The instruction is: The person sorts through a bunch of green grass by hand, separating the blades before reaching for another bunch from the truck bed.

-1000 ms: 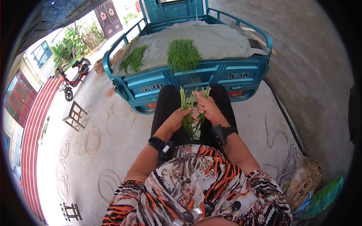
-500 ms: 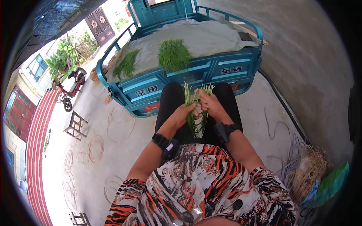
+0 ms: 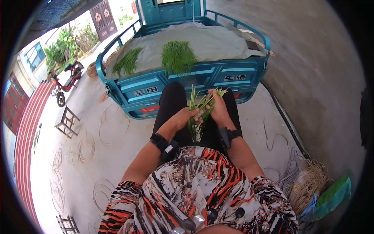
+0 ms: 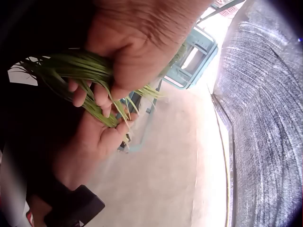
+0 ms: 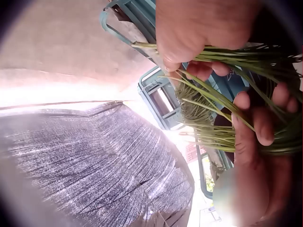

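Observation:
Both hands work over the lap on long green chives with pale cut ends. My left hand [image 3: 185, 117] grips one bunch of chives [image 3: 193, 126], its thumb lying across the stalks. Beside it my right hand [image 3: 219, 109] holds a second bunch [image 5: 227, 54], its pale ends poking out past the thumb and forefinger. A few loose stalks [image 5: 206, 87] slant between the two hands in the right wrist view, by the left fingertips [image 5: 241, 100]. The leafy ends hang down between the thighs, partly hidden by the hands.
Ahead stands a blue cargo tricycle [image 3: 183, 80] with a grey sheet [image 3: 222, 41] over its bed. On the sheet lie a larger chive heap [image 3: 178, 56] and a smaller one [image 3: 128, 62]. A stool [image 3: 67, 121] and wire coils [image 3: 86, 149] are at left, dry fibre [image 3: 311, 179] at right.
The right hand has turned, and the pale ends of its bunch now lean to the right. Some stalks now slant across between the hands. The left hand keeps its bunch.

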Available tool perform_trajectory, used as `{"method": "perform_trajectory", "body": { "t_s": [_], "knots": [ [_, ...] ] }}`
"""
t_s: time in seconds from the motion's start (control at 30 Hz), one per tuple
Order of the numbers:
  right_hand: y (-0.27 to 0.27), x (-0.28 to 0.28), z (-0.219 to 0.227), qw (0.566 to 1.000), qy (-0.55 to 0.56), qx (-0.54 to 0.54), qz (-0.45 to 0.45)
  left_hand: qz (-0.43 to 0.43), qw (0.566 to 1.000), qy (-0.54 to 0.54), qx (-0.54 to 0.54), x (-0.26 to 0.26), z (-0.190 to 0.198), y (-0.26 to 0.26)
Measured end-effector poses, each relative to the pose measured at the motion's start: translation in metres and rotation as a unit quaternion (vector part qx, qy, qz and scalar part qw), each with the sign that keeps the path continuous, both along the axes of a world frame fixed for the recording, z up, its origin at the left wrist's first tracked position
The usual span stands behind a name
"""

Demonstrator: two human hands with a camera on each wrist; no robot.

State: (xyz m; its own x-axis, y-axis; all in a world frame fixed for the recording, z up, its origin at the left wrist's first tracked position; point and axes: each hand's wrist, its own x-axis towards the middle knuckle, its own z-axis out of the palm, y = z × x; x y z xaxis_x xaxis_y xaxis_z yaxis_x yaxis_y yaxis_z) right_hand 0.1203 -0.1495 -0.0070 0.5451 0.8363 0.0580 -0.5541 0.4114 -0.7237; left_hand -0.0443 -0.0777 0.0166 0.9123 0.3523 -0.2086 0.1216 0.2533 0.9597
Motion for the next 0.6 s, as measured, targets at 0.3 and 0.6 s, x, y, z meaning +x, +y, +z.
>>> {"method": "perform_trajectory", "body": {
  "t_s": [0.3, 0.6],
  "knots": [
    [0.027, -0.018, 0.012, 0.973, 0.162, 0.139, 0.086, 0.084, 0.980, -0.118, -0.139, -0.031, 0.001, 0.016],
    [0.043, -0.037, 0.024, 0.991, 0.011, 0.018, 0.132, 0.100, 0.909, -0.292, -0.281, -0.054, -0.002, 0.033]
  ]
}}
